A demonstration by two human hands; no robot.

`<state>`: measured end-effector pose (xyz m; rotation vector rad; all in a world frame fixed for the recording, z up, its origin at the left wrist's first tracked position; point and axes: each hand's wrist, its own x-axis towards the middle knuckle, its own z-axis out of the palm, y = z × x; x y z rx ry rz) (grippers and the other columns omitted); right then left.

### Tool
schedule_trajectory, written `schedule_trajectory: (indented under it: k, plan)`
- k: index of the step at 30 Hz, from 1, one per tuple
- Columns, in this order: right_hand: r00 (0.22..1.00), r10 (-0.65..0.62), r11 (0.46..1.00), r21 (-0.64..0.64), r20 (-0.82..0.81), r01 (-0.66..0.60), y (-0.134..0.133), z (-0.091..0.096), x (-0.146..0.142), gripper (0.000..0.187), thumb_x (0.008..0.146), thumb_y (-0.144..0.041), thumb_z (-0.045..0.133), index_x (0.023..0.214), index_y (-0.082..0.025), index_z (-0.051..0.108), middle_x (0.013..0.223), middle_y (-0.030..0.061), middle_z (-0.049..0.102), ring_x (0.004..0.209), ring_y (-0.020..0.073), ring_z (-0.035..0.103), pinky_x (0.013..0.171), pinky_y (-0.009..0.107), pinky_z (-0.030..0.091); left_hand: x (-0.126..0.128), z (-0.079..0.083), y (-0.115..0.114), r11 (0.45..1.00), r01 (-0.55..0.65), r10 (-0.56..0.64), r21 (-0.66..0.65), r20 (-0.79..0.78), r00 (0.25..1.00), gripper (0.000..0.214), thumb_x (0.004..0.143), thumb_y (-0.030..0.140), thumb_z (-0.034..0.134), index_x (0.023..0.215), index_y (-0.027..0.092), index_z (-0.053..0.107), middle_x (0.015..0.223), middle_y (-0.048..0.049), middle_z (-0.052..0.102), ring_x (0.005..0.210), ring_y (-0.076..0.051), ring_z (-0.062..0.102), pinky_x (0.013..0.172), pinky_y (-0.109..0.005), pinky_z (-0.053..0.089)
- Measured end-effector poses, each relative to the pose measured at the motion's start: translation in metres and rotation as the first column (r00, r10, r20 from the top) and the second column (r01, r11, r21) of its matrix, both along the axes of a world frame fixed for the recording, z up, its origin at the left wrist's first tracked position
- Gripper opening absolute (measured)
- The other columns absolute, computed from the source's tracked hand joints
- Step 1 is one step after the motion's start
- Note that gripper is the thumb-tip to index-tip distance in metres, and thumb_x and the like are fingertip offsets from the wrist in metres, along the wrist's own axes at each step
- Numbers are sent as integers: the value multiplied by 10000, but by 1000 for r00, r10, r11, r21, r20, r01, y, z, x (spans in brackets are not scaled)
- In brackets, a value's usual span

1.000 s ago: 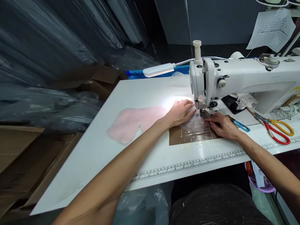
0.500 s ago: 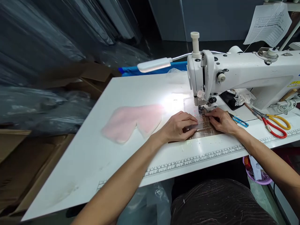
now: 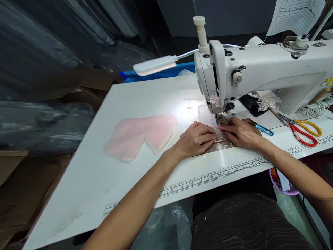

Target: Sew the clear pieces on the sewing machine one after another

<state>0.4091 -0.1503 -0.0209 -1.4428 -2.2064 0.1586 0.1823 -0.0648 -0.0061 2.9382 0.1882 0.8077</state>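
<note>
A sheer white piece of fabric with small pink dots (image 3: 204, 116) lies under the presser foot (image 3: 217, 118) of a white sewing machine (image 3: 262, 67). On its left side my left hand (image 3: 198, 139) rests low, fingers curved together and closed on the fabric's near edge. My right hand (image 3: 241, 133) is opposite, its index finger and thumb closed at the fabric just in front of the foot. Both hands lie over a brown, shiny sheet (image 3: 221, 146) on the table. The fingertips partly cover the fabric's near edge.
Pink cut fabric pieces (image 3: 140, 133) lie left on the white table (image 3: 85, 180). Blue thread snips (image 3: 264, 129) and red-and-yellow-handled scissors (image 3: 303, 135) are at the right, by white lace (image 3: 269, 100). A lamp (image 3: 154, 65) shines beside the needle. A printed ruler (image 3: 208, 178) runs along the front edge.
The view has shifted, so the machine appears further left and higher. The right hand has slid left, nearer the left hand; the left fingers have drawn together.
</note>
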Motion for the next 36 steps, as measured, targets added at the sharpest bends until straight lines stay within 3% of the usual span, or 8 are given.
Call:
schedule_trajectory:
  k: [9,15,20,24,28,36]
  plan:
    - [1000,-9,1000,0,13,9,-3,4,-2,369,996,-235,476,1288,-182,696,1102,134,605,970,218,607,882,382,561,1,2,-2,990,61,-69,124,59,996,178,998,177,543,945,179,712,950,-59,773,787,-154,698,732,-334,532]
    - [999,37,999,21,-25,-37,-1,4,2,369,986,-222,497,1300,-211,690,1078,120,606,949,203,613,868,376,570,-2,2,-5,997,41,-39,72,-26,999,198,995,225,532,983,201,729,986,-45,786,815,-165,714,717,-344,522]
    - [997,78,997,2,15,-78,-1,6,3,356,938,-172,535,1219,-252,737,1093,107,599,987,209,600,883,387,564,4,13,-5,993,65,-62,94,-40,997,196,916,279,553,886,193,728,885,-39,774,717,-174,665,773,-399,481]
    - [998,58,998,-10,15,-58,-2,6,1,369,938,-169,529,1238,-247,728,1107,111,589,999,215,598,902,404,558,10,21,3,994,112,-111,-3,-128,985,206,883,299,537,834,213,718,838,-13,758,709,-160,647,815,-381,480]
    - [998,63,998,-14,31,-62,-3,7,0,376,941,-178,522,1257,-229,719,1116,122,588,1023,231,593,923,415,546,8,17,7,991,104,-113,-90,-103,988,205,855,305,533,818,211,711,834,-18,748,740,-170,667,737,-336,502]
    - [996,25,999,-31,88,-23,-3,9,-3,394,974,-230,475,1306,-226,687,1129,134,597,995,236,590,894,402,535,2,12,3,995,48,-59,-85,-125,990,229,857,343,546,898,197,717,954,-31,756,800,-195,681,753,-370,514]
